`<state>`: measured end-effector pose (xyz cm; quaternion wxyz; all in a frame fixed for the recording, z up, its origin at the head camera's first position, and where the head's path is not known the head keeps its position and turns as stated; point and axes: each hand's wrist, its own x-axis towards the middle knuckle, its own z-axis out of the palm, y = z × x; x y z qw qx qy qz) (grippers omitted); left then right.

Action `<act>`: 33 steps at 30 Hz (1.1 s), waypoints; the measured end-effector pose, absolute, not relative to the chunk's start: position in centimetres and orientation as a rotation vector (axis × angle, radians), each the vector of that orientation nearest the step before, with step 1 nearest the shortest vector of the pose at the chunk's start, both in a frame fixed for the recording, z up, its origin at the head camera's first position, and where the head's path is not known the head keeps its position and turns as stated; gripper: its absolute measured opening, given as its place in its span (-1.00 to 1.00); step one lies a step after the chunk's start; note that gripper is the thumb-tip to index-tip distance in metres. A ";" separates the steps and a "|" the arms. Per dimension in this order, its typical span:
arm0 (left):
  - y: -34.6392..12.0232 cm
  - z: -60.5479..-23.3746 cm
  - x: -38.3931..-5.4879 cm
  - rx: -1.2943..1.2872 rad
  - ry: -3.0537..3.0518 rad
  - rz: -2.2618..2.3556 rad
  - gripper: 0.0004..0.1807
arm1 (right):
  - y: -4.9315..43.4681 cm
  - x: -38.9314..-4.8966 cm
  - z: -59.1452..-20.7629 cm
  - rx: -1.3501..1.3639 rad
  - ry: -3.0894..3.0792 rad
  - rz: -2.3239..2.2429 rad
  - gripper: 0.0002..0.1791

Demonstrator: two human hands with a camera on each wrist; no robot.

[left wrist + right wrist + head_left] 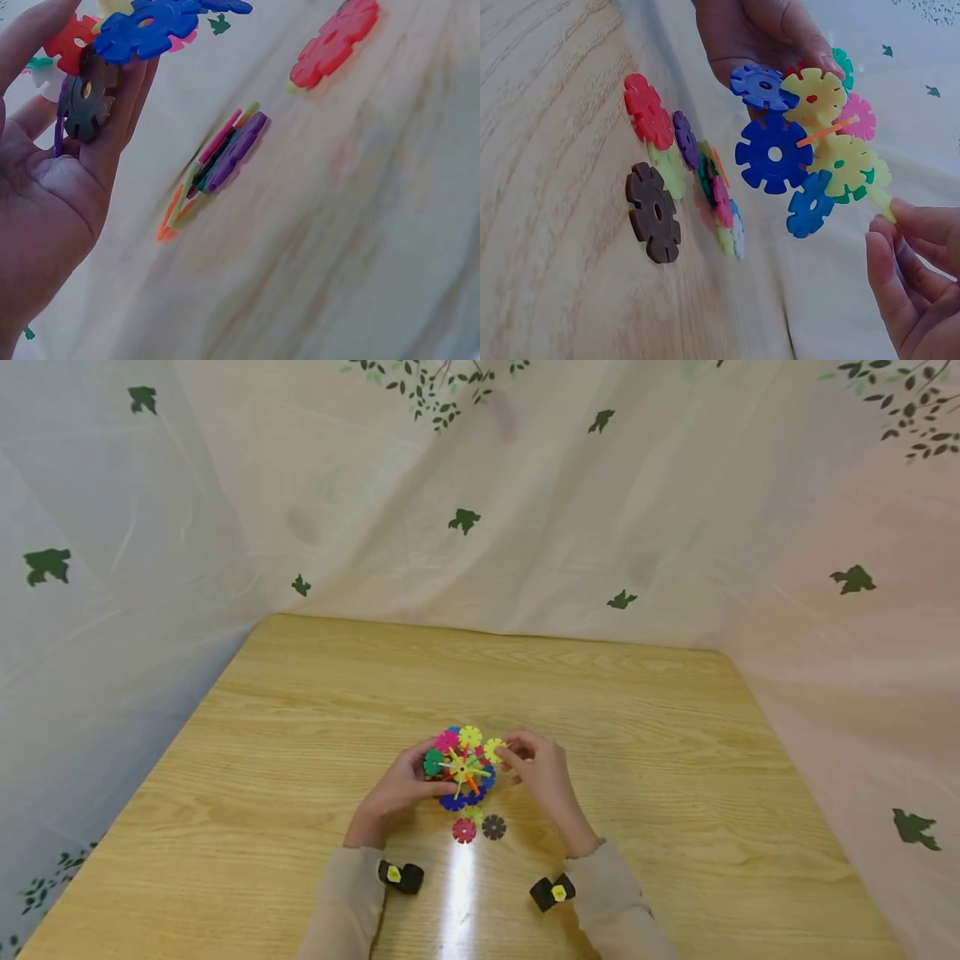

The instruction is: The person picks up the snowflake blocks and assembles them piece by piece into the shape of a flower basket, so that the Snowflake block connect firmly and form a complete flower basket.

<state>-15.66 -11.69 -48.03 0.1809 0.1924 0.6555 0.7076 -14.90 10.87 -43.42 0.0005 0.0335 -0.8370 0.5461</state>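
My left hand [405, 781] holds a many-coloured cluster of slotted snowflake discs [462, 767] above the table, its thumb along the near side. Blue, yellow, pink, green and red discs jut from it at different angles. In the left wrist view, a dark disc [91, 97] of the cluster lies against the fingers. At the cluster's right side, my right hand [542, 768] pinches a yellow disc [883, 204] between thumb and fingers. That disc stands almost edge-on in the right wrist view and meets the cluster; whether it is slotted in, I cannot tell.
Loose discs lie on the wooden table [637, 727] below the cluster: a red one [463, 831], a brown one [493, 827], a yellow-green one [667, 169] and a purple one [685, 140]. Several more lie close together behind them. A leaf-patterned curtain [540, 527] borders the table.
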 end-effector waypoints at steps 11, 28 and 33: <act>-11.3 -48.1 -15.5 0.585 1.882 2.002 -0.21 | 11.6 -14.6 -42.8 0.201 -2.785 1.543 -0.82; -11.3 -48.3 -15.6 0.503 2.087 1.915 -0.34 | 10.4 -13.9 -46.3 -0.028 -2.566 1.907 -0.84; -11.2 -48.2 -15.7 0.513 2.111 1.894 -0.34 | 10.2 -13.6 -46.4 -0.090 -2.487 1.951 -0.81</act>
